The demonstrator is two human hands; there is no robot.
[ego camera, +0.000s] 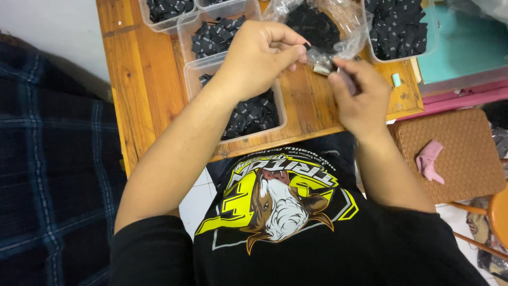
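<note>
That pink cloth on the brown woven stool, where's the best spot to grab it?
Probably pinch the pink cloth at its bunched upper end, coming straight down from above. It lies crumpled and loose on the flat brown woven stool, with nothing touching it, so the raised folds give fingers something to close on.

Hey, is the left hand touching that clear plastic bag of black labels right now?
Touching. The head view shows the left hand pinching the clear plastic bag at its crumpled lower edge between thumb and fingertips, with no gap visible. The right hand sits just below it.
</note>
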